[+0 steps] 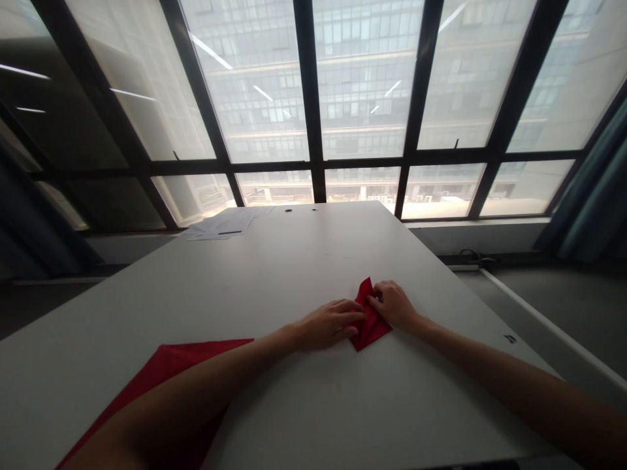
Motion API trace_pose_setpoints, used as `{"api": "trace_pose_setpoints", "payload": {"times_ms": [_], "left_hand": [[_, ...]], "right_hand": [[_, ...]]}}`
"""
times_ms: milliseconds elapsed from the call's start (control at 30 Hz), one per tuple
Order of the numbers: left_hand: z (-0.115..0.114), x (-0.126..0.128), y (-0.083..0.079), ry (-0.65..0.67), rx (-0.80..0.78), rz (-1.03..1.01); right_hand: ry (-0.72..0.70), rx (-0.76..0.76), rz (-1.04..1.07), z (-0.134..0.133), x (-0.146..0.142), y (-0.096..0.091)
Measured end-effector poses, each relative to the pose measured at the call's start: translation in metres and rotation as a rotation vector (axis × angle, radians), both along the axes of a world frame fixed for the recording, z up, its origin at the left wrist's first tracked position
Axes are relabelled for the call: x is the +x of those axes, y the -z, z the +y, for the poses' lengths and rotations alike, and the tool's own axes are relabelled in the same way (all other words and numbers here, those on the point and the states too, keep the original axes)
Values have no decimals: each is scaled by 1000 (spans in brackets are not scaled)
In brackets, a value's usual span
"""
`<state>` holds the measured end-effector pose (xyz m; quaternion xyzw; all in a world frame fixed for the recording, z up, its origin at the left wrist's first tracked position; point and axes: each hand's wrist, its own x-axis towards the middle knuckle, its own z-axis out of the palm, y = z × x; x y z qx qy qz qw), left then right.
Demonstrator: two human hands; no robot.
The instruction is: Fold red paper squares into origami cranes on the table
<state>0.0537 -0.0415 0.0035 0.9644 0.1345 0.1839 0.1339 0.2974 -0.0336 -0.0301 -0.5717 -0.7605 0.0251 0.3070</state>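
A small folded piece of red paper (369,325) lies on the white table (304,274), right of centre. My left hand (329,323) rests flat on its left part, fingers stretched out and pressing it down. My right hand (394,305) is at the paper's upper right edge, fingertips curled and pinching a fold. A larger red sheet (164,369) lies flat near the table's front left, partly hidden under my left forearm.
A few white papers (223,224) lie at the table's far left corner, with two small dark marks (288,210) near the far edge. Large windows with dark frames stand behind the table. A curtain (590,202) hangs at the right.
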Motion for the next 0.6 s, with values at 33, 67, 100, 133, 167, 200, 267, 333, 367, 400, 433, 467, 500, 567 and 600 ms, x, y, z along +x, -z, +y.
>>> {"api": "trace_pose_setpoints", "payload": {"times_ms": [33,67,100,133,167,200,267,333,367,400,433,467,500,567,600], "left_hand": [[-1,1,-2,43,0,24],[-2,1,-3,77,-3,39],[-2,1,-5,100,-7,47],[-2,1,-7,114,-10,51],[-2,1,-8,122,-12,53],[-2,1,-9,127,-14,55],[-2,1,-9,125,-19,62],[-2,0,-8,114,-24,61],[-1,0,-7,109,-27,59],[-1,0,-6,106,-30,55],[-1,0,-5,108,-33,50],[0,0,-5,112,-35,44],[1,0,-4,119,-36,38],[2,0,-4,137,-36,27],[3,0,-3,144,-35,22]], "right_hand": [[29,-2,-15,0,0,0],[55,-4,-25,0,1,0],[73,-5,-32,-1,1,0],[85,-6,-36,-1,2,1],[90,-9,-41,0,2,1],[88,-13,-46,0,2,1],[76,-18,-52,0,2,1],[76,9,-42,-1,2,-1],[71,37,-34,-3,2,-2],[50,68,-28,-5,3,-4],[6,97,-31,-7,4,-7],[-66,114,-47,-10,5,-9],[-166,111,-80,-13,6,-12],[-401,42,-176,-19,9,-17],[-500,-15,-223,-21,10,-19]]}}
